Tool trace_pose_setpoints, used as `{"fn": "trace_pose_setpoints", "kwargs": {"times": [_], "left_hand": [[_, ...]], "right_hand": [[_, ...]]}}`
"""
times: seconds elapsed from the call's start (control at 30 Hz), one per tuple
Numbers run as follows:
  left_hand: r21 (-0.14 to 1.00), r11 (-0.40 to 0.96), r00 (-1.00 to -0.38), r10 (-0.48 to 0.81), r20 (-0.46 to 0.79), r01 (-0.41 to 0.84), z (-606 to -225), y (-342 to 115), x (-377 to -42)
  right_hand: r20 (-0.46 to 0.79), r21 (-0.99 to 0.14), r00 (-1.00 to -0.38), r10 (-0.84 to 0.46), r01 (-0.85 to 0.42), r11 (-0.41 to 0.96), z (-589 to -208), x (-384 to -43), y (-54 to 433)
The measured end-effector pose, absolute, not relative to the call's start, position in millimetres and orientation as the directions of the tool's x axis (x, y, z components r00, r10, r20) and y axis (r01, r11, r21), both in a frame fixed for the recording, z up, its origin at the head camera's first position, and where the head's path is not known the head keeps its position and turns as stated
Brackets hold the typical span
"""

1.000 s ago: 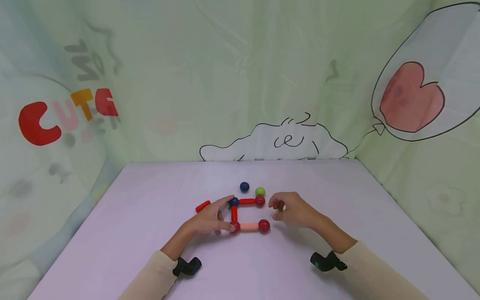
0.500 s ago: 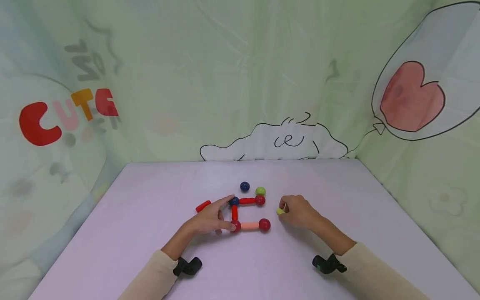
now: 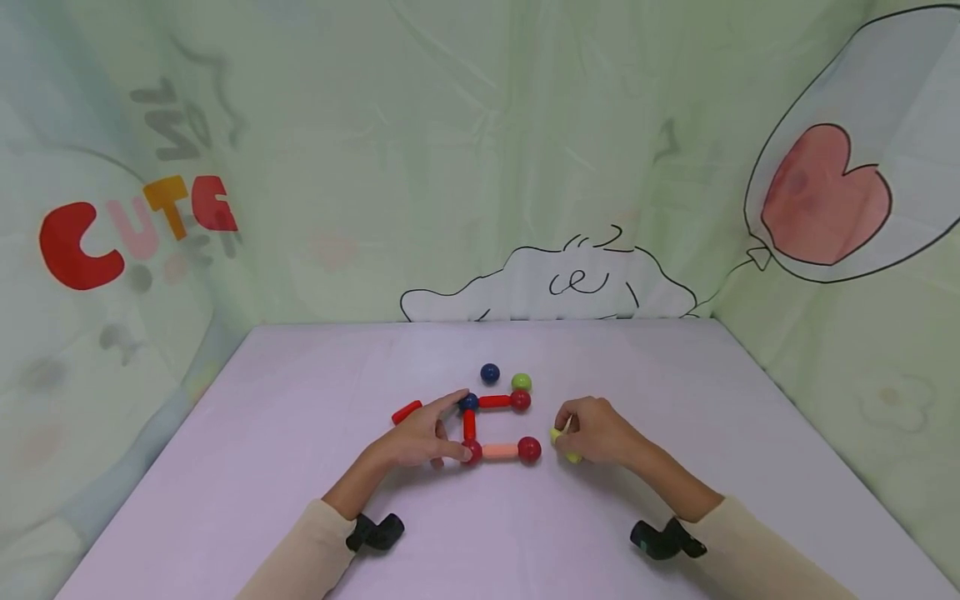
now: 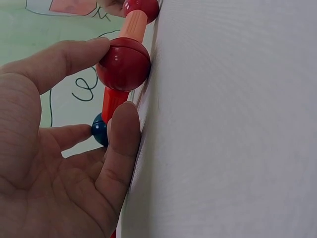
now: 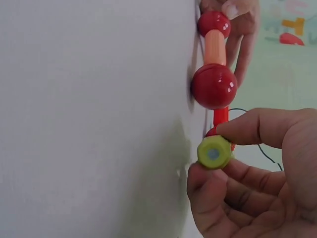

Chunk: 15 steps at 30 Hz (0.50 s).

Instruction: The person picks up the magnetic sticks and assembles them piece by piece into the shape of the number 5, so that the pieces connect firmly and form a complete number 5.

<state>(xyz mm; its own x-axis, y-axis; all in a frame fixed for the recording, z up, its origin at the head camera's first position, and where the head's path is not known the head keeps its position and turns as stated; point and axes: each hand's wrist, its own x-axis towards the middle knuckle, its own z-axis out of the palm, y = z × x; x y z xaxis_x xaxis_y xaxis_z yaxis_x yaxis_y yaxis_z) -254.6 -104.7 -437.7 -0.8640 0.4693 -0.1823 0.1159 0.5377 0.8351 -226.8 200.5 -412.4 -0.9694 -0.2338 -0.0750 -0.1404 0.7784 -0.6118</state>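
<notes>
In the head view, magnetic rods and balls form a three-sided frame on the table. My left hand (image 3: 416, 437) lies at its left side. Its thumb touches the near-left red ball (image 4: 124, 64), and a straight forefinger reaches the blue ball (image 3: 468, 402) behind. A red rod (image 3: 469, 426) links these two. A peach rod (image 3: 500, 452) joins the near red balls; another red rod (image 3: 494, 402) runs from the blue ball to the far red ball (image 3: 521, 400). My right hand (image 3: 597, 431) pinches a yellow-green magnetic rod (image 5: 213, 152) between thumb and fingers, right of the frame and apart from it.
A loose dark blue ball (image 3: 490, 373) and a green ball (image 3: 521, 382) lie behind the frame. Left of it, a loose red rod (image 3: 407, 412) lies beside my left hand. Printed cloth walls surround the pale table (image 3: 315, 375).
My right hand has drawn slightly back toward me, and the yellow-green rod in its fingers has turned, showing more of its length. My left hand and the frame stay almost still.
</notes>
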Motion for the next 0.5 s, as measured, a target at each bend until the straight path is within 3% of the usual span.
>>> {"fn": "trace_pose_setpoints", "kwargs": {"times": [0.23, 0.5], "left_hand": [[0.834, 0.537, -0.863, 0.475, -0.175, 0.126, -438, -106, -255], [0.829, 0.544, -0.863, 0.474, -0.174, 0.132, -438, -105, -256]], "right_hand": [[-0.128, -0.722, -0.927, -0.351, -0.156, 0.674, -407, -215, 196], [-0.177, -0.780, -0.904, -0.389, -0.112, 0.615, -402, -206, 188]]}}
